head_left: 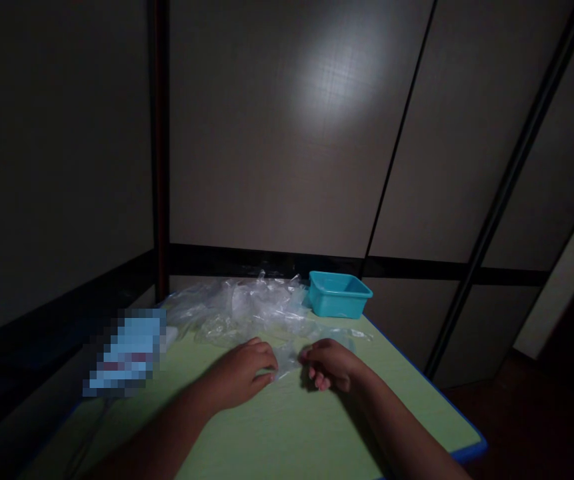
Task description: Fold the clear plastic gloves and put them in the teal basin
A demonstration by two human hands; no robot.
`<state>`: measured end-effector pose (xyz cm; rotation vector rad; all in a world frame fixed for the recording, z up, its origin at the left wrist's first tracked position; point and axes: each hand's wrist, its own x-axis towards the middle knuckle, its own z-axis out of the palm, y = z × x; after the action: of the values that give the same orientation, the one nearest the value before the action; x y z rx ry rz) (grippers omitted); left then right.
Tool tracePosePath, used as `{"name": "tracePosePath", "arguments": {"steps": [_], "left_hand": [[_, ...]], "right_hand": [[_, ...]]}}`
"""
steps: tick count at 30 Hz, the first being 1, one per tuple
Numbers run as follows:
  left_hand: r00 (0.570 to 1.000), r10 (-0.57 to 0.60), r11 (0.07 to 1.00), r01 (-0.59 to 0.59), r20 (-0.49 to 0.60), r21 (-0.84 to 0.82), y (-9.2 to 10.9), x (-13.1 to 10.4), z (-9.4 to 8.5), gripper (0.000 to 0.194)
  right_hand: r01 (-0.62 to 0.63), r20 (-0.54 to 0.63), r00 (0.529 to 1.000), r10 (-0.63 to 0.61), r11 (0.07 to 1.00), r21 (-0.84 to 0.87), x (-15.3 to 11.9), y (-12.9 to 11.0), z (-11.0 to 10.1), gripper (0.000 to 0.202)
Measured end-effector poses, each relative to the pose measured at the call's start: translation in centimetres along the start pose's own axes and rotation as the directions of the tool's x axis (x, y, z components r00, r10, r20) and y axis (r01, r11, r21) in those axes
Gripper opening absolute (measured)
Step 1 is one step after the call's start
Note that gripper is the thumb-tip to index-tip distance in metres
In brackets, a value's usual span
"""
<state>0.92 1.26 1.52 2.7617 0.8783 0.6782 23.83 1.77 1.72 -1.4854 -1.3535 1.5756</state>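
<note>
Between my two hands a small clear plastic bag is stretched just above the green table. My left hand is closed on its left edge, thumb below and fingers above. At the opposite edge, my right hand pinches the bag between thumb and forefinger, the other fingers curled. Just beyond the hands lies a loose, crumpled heap of clear plastic bags, shiny and overlapping. Some of the clear plastic reaches right, behind my right hand.
A turquoise plastic basin stands at the table's back right corner. On the left is a blurred-out light blue object with a cable running down from it. Dark panelled cabinet doors rise behind the table. The table has a blue edge.
</note>
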Motion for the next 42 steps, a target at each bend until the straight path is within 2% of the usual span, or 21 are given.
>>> {"name": "tracePosePath", "arguments": {"steps": [3, 8, 18, 22, 27, 33, 37, 42], "left_hand": [[1.000, 0.006, 1.000, -0.006, 0.001, 0.003, 0.0, 0.1, 0.0, 0.016], [1.000, -0.001, 1.000, 0.001, 0.012, -0.003, 0.1, 0.0, -0.2, 0.017], [1.000, -0.025, 1.000, 0.025, 0.004, -0.012, 0.1, 0.0, -0.2, 0.019], [1.000, 0.002, 1.000, -0.002, 0.024, -0.016, 0.1, 0.1, -0.1, 0.028], [1.000, 0.005, 1.000, -0.005, 0.029, 0.015, -0.2, 0.1, 0.4, 0.025], [1.000, -0.001, 1.000, 0.000, 0.025, 0.015, -0.4, 0.1, 0.5, 0.025], [1.000, 0.006, 1.000, -0.006, 0.029, 0.000, -0.6, 0.1, 0.5, 0.025], [0.999, 0.019, 1.000, -0.020, 0.033, 0.013, -0.8, 0.0, 0.7, 0.025]], "right_hand": [[0.050, -0.001, 0.999, -0.050, 0.999, -0.018, 0.2, 0.2, 0.4, 0.008], [0.098, -0.139, 0.985, -0.103, 0.994, -0.046, 1.1, 0.7, 0.3, 0.012], [0.061, -0.044, 0.997, -0.069, 0.984, -0.169, 1.2, 0.1, 0.4, 0.022], [0.085, -0.075, 0.992, -0.103, 0.973, -0.215, 1.1, 0.0, 1.1, 0.020], [0.080, -0.129, 0.984, -0.121, 0.956, -0.284, 1.2, 0.1, 1.7, 0.023], [0.060, -0.170, 0.976, -0.134, 0.922, -0.382, 1.3, 0.3, 1.2, 0.020], [0.068, -0.245, 0.946, -0.212, 0.868, -0.491, 1.5, 0.5, 0.8, 0.013], [0.150, -0.300, 0.840, -0.452, 0.724, -0.673, 2.1, 0.6, 1.2, 0.021]]}}
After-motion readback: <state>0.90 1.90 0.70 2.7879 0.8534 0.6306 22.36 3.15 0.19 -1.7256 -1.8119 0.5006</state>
